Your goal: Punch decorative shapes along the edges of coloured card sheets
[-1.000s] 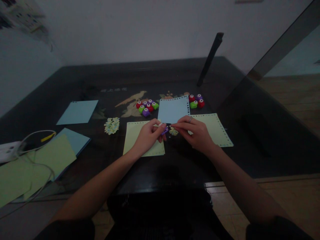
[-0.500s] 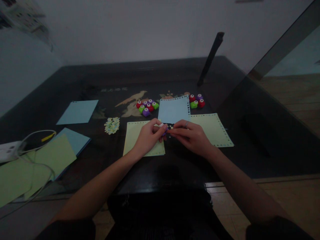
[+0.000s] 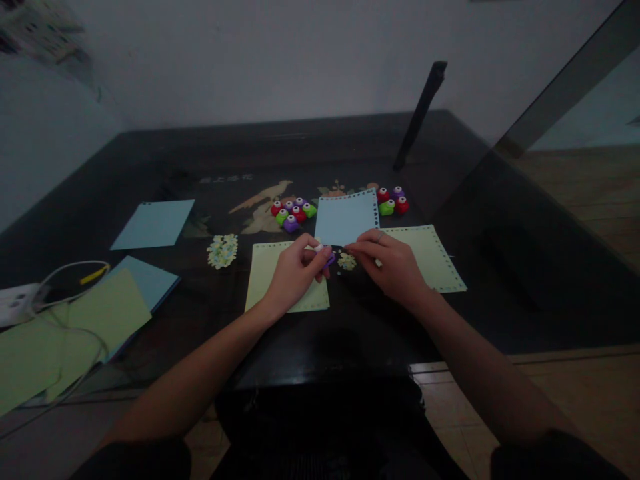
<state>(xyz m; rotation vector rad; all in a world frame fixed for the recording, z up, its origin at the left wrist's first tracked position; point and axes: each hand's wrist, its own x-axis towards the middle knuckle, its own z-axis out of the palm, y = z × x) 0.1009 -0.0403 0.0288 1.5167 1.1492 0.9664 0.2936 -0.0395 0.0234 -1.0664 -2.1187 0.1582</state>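
A small purple craft punch (image 3: 329, 260) with a white button is in my left hand (image 3: 303, 267), whose fingers are closed round it. Most of the punch is hidden by the thumb and fingers. My right hand (image 3: 393, 267), a ring on one finger, is pinched just right of the punch, apart from it. Whether a tiny piece is in that pinch cannot be made out. Under the gap between the hands lies a little pile of paper cut-outs (image 3: 347, 261). Beneath my left hand is a yellow sheet (image 3: 263, 273) with punched holes along its edge.
Red, green and purple punches stand in a left group (image 3: 291, 225) and a right group (image 3: 387, 207). Between them lies a hole-edged blue sheet (image 3: 346, 220). A yellow sheet (image 3: 440, 263), a bigger cut-out pile (image 3: 223, 251), stacked paper (image 3: 115, 303) and a white cable (image 3: 70, 267) surround them.
My right hand has drawn back to the right, away from the punch, uncovering the small pile of cut-outs. My left hand still holds the punch in nearly the same place.
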